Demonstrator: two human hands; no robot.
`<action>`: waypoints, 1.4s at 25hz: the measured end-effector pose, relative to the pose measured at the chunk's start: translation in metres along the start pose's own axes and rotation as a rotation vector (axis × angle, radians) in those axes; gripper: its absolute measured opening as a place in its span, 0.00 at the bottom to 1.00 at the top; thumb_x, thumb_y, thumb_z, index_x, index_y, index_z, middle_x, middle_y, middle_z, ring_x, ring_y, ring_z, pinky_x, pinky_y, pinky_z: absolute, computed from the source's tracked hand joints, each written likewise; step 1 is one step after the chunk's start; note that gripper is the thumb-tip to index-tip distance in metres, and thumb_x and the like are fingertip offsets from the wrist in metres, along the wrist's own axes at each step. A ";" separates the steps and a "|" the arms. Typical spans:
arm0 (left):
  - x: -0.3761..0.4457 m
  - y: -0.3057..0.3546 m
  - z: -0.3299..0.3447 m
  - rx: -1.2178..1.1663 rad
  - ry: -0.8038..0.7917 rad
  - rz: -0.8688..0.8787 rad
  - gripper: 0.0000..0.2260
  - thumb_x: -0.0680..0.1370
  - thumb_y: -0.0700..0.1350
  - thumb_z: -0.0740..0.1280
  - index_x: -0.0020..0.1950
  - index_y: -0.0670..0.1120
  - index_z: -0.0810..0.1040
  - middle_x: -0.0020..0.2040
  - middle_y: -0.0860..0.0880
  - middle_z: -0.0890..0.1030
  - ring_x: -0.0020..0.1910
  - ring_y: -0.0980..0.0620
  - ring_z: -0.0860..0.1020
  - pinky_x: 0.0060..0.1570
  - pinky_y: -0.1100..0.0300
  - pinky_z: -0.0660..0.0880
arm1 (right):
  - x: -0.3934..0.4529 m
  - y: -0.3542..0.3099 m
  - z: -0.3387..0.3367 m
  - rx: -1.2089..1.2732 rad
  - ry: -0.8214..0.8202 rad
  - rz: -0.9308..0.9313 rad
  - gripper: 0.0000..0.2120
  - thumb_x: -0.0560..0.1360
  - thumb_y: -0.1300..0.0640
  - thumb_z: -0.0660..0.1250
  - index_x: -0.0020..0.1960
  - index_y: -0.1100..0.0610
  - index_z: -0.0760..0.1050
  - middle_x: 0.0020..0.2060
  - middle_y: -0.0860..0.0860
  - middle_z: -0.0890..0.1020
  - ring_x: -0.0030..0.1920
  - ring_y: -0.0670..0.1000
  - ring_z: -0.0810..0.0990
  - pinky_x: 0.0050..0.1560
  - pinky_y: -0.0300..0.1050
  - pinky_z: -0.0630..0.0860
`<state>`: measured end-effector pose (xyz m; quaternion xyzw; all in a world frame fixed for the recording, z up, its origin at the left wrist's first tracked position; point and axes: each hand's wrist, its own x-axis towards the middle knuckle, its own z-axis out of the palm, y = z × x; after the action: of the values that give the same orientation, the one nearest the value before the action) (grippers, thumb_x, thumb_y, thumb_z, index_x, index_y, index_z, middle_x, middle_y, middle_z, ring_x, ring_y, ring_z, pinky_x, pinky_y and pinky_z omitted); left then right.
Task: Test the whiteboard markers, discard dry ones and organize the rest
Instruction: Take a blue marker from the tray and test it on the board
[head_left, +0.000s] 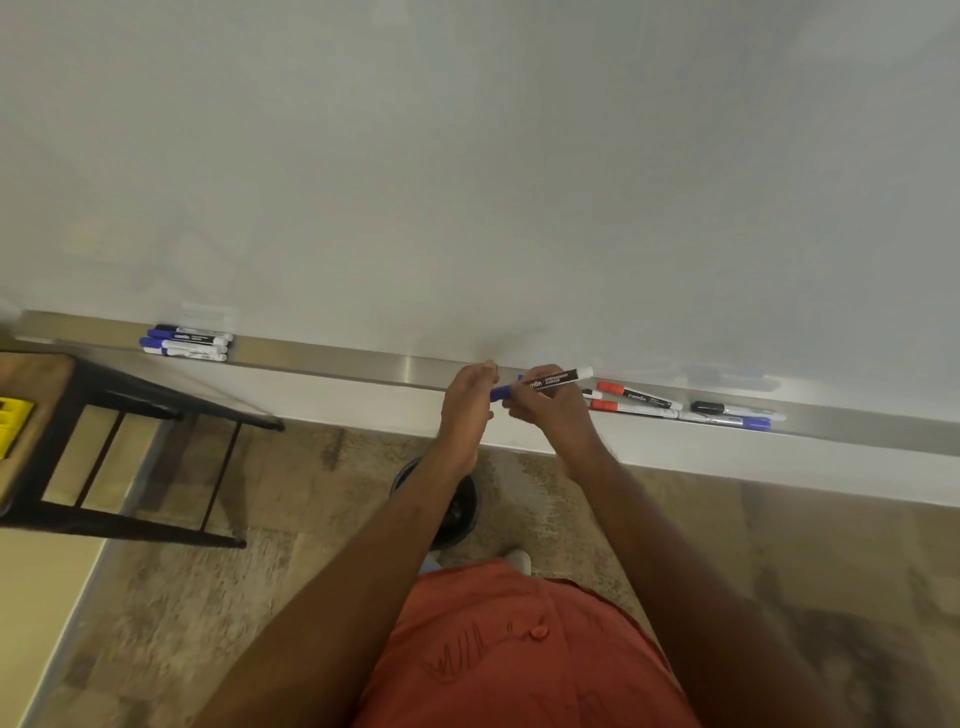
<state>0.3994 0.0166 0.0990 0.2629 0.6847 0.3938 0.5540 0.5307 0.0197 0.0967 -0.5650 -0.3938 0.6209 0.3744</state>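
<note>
Below the blank whiteboard (467, 156), a tidy marker group (187, 342) lay on the long metal tray (363, 361). Right hand (550, 410) gripped the white-barrelled, blue-capped marker (545, 383) above the tray; left hand (465, 410) pinched its cap. Best pulled straight, barrel steady.

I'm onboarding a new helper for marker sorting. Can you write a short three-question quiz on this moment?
1. True or false: the marker in hand has a blue cap.
2. Which hand grips its barrel? A) left B) right
3. What colour caps have the two markers lying nearest the right hand on the tray?

Key: 1 true; 2 B, with the left hand at the cap end; 3 red.
</note>
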 end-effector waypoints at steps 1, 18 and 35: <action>-0.005 0.008 -0.005 -0.072 -0.051 0.008 0.14 0.84 0.54 0.60 0.61 0.47 0.79 0.56 0.50 0.83 0.56 0.49 0.81 0.57 0.50 0.77 | -0.006 -0.011 0.007 0.114 0.001 -0.035 0.12 0.77 0.60 0.72 0.57 0.65 0.76 0.49 0.63 0.85 0.52 0.61 0.86 0.55 0.50 0.83; -0.113 0.136 -0.115 -0.818 -0.410 0.036 0.20 0.85 0.59 0.53 0.50 0.46 0.74 0.62 0.42 0.84 0.59 0.42 0.84 0.64 0.47 0.76 | -0.110 -0.117 0.161 0.048 0.243 -0.649 0.06 0.82 0.66 0.63 0.51 0.60 0.78 0.45 0.39 0.84 0.47 0.44 0.85 0.45 0.33 0.79; -0.118 0.149 -0.167 -0.690 -0.256 0.015 0.18 0.80 0.57 0.66 0.35 0.48 0.79 0.34 0.47 0.80 0.34 0.52 0.82 0.43 0.56 0.78 | -0.141 -0.121 0.216 -0.215 0.177 -0.761 0.09 0.83 0.53 0.62 0.63 0.44 0.71 0.50 0.34 0.83 0.50 0.44 0.85 0.49 0.39 0.82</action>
<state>0.2558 -0.0366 0.3000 0.1127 0.4346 0.5696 0.6885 0.3297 -0.0734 0.2751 -0.4659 -0.6039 0.3423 0.5487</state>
